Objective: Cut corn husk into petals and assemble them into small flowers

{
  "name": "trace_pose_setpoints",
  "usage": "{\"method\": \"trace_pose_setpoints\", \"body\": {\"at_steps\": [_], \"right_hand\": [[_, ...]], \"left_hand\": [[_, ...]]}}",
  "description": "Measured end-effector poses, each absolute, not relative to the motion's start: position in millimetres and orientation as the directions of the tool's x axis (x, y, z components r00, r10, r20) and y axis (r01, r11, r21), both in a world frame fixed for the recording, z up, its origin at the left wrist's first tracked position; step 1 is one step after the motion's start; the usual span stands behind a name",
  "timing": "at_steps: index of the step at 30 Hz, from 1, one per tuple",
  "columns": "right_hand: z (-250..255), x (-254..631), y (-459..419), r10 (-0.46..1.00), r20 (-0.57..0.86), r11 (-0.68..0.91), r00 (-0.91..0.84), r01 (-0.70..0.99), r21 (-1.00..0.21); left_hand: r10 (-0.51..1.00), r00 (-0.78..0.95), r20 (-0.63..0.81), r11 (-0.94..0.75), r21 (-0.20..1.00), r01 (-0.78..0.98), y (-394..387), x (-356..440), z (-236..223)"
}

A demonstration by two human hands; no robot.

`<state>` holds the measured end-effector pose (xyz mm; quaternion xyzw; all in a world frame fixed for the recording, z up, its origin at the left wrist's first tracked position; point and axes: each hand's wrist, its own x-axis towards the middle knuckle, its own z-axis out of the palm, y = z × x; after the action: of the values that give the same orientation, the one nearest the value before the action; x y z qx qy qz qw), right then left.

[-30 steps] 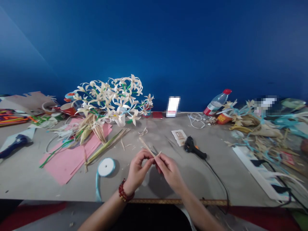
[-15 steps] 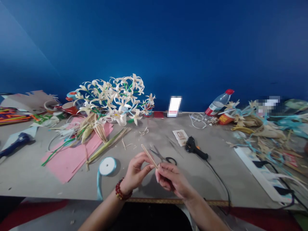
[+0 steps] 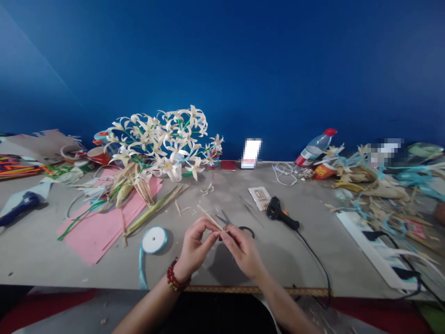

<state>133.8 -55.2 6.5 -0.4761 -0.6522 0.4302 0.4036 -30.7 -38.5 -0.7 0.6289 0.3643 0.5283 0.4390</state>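
Note:
A thin pale strip, which looks like dried husk [image 3: 209, 216], slants up and left from between my fingertips. My left hand [image 3: 199, 243], with a red bead bracelet at the wrist, pinches it between thumb and fingers. Meeting it there, my right hand [image 3: 242, 250] pinches the strip's lower end. Behind my fingers lie black-handled scissors [image 3: 247, 230], partly hidden by the right hand. A roll of light blue ribbon [image 3: 154, 240] rests left of my left hand, its tail hanging toward the table's front edge. To the right is a black glue gun [image 3: 282, 214] with its cord.
White husk flowers on green stems [image 3: 170, 139] stand at the back, beyond pink paper sheets [image 3: 90, 239]. At right lies a white power strip [image 3: 368, 250] with cords. A red-capped bottle [image 3: 314, 148] leans by the wall; a blue glue gun [image 3: 26, 206] lies far left.
My right hand has turned over and shifted slightly, its fingers now closed at the strip's lower end. The strip tilts lower to the left. The left hand stays nearly in place.

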Motion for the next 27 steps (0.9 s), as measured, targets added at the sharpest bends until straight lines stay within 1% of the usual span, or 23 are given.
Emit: {"method": "trace_pose_setpoints", "body": {"at_steps": [1, 3, 4, 6, 8, 9, 11, 13, 15, 16, 17, 19, 21, 22, 25, 27], "right_hand": [[6.2, 132.1, -55.4, 0.969, 0.136, 0.195, -0.207, 0.303, -0.933], [5.2, 129.9, -55.5, 0.975, 0.095, 0.149, -0.202, 0.275, -0.95], [4.8, 129.1, -55.6, 0.975, 0.04, 0.088, -0.217, 0.213, -0.973], [5.2, 128.0, -56.2, 0.953, -0.108, -0.104, -0.285, 0.031, -0.994], [7.5, 128.4, -57.6, 0.897, -0.236, -0.304, -0.375, -0.133, -0.943], [9.2, 129.7, -58.9, 0.867, -0.273, -0.375, -0.418, -0.184, -0.909], [12.9, 135.2, -62.6, 0.814, -0.298, -0.458, -0.498, -0.236, -0.857], [15.9, 144.2, -67.3, 0.765, -0.28, -0.487, -0.58, -0.237, -0.841], [17.3, 154.4, -70.7, 0.736, -0.225, -0.469, -0.639, -0.241, -0.849], [17.3, 158.5, -71.1, 0.747, -0.198, -0.446, -0.634, -0.258, -0.857], [16.8, 161.4, -70.4, 0.783, -0.181, -0.411, -0.595, -0.277, -0.869], [14.3, 162.5, -65.7, 0.895, -0.194, -0.317, -0.401, -0.268, -0.91], [10.4, 157.5, -58.8, 0.963, -0.176, -0.206, -0.202, -0.136, -0.969], [8.4, 153.6, -55.7, 0.975, -0.139, -0.151, -0.172, -0.057, -0.987], [4.4, 141.3, -50.4, 0.978, -0.007, 0.027, -0.21, 0.156, -0.987], [4.1, 135.4, -49.4, 0.974, 0.057, 0.111, -0.219, 0.242, -0.964]], "left_hand": [[0.918, 0.18, 0.353, -0.361, 0.933, 0.011, -39.0, -30.9, -1.2], [0.909, 0.197, 0.368, -0.38, 0.925, 0.026, -40.1, -32.2, -1.9], [0.904, 0.204, 0.376, -0.389, 0.921, 0.025, -40.7, -32.9, -1.8], [0.889, 0.214, 0.404, -0.418, 0.908, 0.023, -42.0, -34.2, -1.1], [0.87, 0.225, 0.438, -0.454, 0.891, 0.024, -42.9, -34.7, -0.3], [0.863, 0.231, 0.45, -0.468, 0.883, 0.025, -42.8, -34.7, -0.3], [0.855, 0.241, 0.46, -0.479, 0.877, 0.025, -41.2, -35.1, -1.3], [0.865, 0.228, 0.446, -0.463, 0.886, 0.024, -37.4, -36.3, -4.2], [0.899, 0.171, 0.403, -0.409, 0.913, 0.001, -32.7, -38.4, -7.6], [0.921, 0.136, 0.366, -0.367, 0.93, -0.018, -30.7, -39.4, -8.8], [0.939, 0.107, 0.326, -0.323, 0.945, -0.042, -29.1, -40.1, -9.5], [0.959, 0.097, 0.267, -0.258, 0.962, -0.089, -28.1, -39.9, -8.7], [0.955, 0.132, 0.266, -0.253, 0.961, -0.107, -29.5, -37.2, -6.0], [0.948, 0.149, 0.282, -0.269, 0.958, -0.103, -30.7, -35.3, -4.5], [0.931, 0.166, 0.326, -0.325, 0.945, -0.033, -33.8, -30.2, -2.1], [0.924, 0.169, 0.344, -0.353, 0.935, 0.029, -35.5, -29.1, -1.7]]}}
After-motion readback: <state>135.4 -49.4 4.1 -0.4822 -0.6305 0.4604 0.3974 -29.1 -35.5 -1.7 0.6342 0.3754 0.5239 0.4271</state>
